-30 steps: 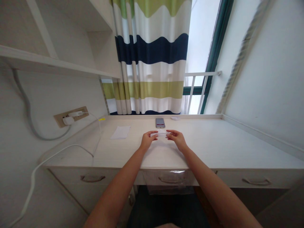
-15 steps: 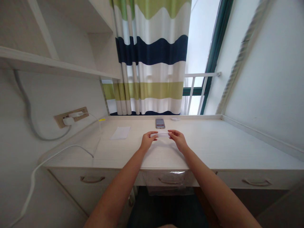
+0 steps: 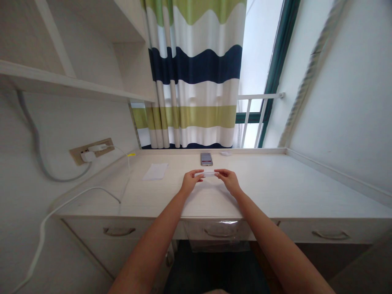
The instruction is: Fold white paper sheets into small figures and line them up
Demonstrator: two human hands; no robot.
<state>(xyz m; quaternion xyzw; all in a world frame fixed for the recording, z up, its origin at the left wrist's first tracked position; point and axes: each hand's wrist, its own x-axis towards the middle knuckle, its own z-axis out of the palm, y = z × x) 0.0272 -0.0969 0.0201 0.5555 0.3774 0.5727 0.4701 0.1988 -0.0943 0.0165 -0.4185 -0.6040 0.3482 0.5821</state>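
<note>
Both hands hold a narrow strip of white folded paper [image 3: 209,174] just above the desk. My left hand [image 3: 190,180] pinches its left end between thumb and fingers. At the other end, my right hand [image 3: 228,179] grips the paper with thumb and fingertips. The strip runs level between them, and its ends are covered by my fingers. Just beyond lies a phone [image 3: 206,159] with its screen up. Off to the left a stack or sheet of white paper [image 3: 155,171] rests flat on the desk.
The white desk [image 3: 284,188] has a raised back edge, where a small whitish item [image 3: 226,153] lies. A white cable [image 3: 101,188] crosses the left end, below a wall socket [image 3: 92,151] with plugs. Clear plastic [image 3: 220,234] hangs over the middle drawer. A striped curtain [image 3: 199,94] hangs behind.
My right hand has shifted slightly left along the paper strip, closer to my left hand. My left hand and the things on the desk stay where they were.
</note>
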